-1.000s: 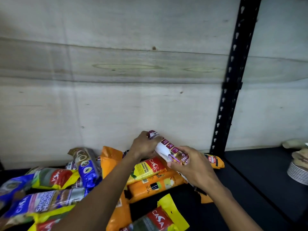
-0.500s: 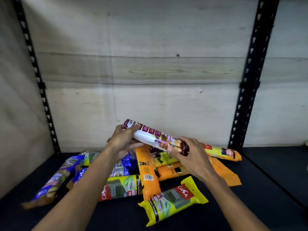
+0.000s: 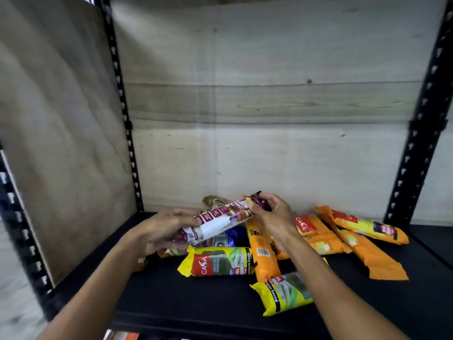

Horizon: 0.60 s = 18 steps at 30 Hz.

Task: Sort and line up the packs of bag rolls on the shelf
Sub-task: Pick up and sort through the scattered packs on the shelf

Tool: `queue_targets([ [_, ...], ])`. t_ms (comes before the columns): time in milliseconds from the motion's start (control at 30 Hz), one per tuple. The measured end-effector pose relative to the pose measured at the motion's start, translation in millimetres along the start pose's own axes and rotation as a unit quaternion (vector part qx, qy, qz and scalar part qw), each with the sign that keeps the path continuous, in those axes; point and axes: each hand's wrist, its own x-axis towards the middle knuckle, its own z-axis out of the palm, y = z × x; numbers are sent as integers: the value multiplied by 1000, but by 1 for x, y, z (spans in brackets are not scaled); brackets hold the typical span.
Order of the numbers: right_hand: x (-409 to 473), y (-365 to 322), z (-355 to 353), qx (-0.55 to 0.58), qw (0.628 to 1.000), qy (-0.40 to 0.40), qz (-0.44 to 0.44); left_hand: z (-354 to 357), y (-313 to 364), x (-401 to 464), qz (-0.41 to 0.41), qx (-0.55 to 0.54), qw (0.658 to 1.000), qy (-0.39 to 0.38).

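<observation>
You hold the white-and-maroon pack (image 3: 218, 223) off the shelf (image 3: 171, 300), above the heap of packs (image 3: 269, 256); your left hand (image 3: 161, 229) grips its near, lower end and your right hand (image 3: 272, 214) pinches its far, upper end. Its long axis slants from lower left up to the right. The bare stretch of shelf lies nearer your left hand, so I judge that side the likelier place to lay it.

dim, light from above | motion blur at left edge | wide-angle bowing
</observation>
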Motion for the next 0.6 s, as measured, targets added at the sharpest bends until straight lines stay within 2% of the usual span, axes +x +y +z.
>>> queue_targets([
  [133, 11, 0, 53, -17, 999, -36, -14, -26, -20, -12, -27, 0, 998, -56],
  [233, 8, -1, 85, -81, 992, -94, -31, -39, -37, -18, -26, -58, 998, -25],
  [400, -3, 10, 120, -143, 972, -181, -35, -49, -67, -22, -42, -65, 996, 39],
  [600, -17, 17, 116, -195, 961, -190, -44, -36, -79, -21, -69, -64, 991, 97],
])
